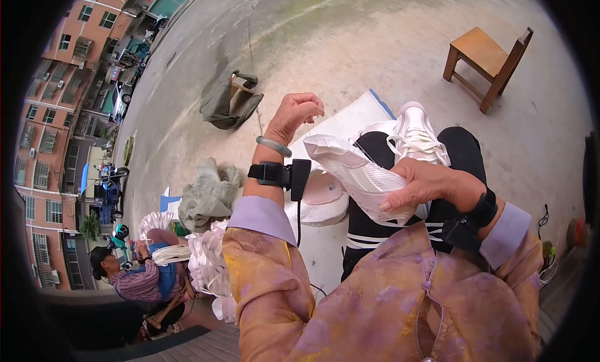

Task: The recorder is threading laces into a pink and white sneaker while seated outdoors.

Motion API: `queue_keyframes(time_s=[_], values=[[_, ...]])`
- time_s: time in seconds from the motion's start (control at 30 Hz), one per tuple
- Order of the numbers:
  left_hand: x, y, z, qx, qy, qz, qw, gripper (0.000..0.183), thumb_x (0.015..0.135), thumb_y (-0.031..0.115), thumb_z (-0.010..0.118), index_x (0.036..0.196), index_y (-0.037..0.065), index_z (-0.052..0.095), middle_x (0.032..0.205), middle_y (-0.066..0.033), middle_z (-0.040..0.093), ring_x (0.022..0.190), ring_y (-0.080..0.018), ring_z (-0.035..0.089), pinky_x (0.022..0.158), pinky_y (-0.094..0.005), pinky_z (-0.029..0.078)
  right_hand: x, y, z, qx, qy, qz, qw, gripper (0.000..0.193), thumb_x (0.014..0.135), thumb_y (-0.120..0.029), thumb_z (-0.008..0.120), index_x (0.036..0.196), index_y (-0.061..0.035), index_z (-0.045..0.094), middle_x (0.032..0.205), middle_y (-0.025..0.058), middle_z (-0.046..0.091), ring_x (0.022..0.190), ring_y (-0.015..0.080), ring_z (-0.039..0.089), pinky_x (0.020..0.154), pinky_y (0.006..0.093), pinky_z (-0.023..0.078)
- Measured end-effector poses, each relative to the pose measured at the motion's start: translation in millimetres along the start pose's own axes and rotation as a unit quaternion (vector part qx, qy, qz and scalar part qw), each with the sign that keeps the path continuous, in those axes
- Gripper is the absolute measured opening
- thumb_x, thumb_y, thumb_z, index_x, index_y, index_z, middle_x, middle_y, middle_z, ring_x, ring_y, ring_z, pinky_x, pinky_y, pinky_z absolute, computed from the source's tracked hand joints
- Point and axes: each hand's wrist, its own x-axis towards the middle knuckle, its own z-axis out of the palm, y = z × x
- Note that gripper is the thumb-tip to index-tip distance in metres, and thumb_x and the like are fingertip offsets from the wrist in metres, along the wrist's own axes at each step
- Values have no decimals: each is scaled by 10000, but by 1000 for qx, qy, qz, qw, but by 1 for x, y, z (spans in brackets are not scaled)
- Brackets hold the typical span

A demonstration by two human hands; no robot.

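Observation:
A white mesh shoe upper [359, 174] lies across my lap, its open collar end pointing up and to the left. My right hand [425, 184] is closed on its near end, thumb on top. Raised beyond the collar, my left hand [299, 115] has its fingers pinched together. A fine thread seems to run from them down to the upper; a needle, if there is one, is too small to see. On my knees rests a white laced sneaker [417, 137], just beyond my right hand. Another pale shoe piece [322, 190] lies under my left wrist.
A white board [325, 252] with a blue edge lies beneath the work. At left are a heap of pale shoe uppers [209, 256], a grey-green sack [209, 193] and a seated person [140, 274]. A draped stool [231, 102] and wooden chair [490, 62] stand farther off.

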Motion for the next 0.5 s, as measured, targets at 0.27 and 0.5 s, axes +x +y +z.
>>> queue_keyframes(time_s=[0.27, 0.5], values=[[-20, -66, 83, -80, 218, 62, 971, 300, 901, 267, 497, 908, 2, 637, 832, -45, 625, 750, -123, 571, 749, -273, 456, -25, 33, -34, 294, 78, -159, 939, 498, 760, -63, 679, 1218, 26, 506, 1139, 89, 592, 1039, 166, 565, 954, 304, 413], [-97, -73, 145, -65, 130, 44, 988, 468, 950, 404, 435, 800, -11, 592, 720, -34, 563, 679, -101, 500, 621, -239, 422, -15, 36, -34, 425, 101, -202, 877, 438, 815, -75, 636, 1216, 20, 488, 1129, 94, 590, 1033, 191, 575, 954, 342, 432]])
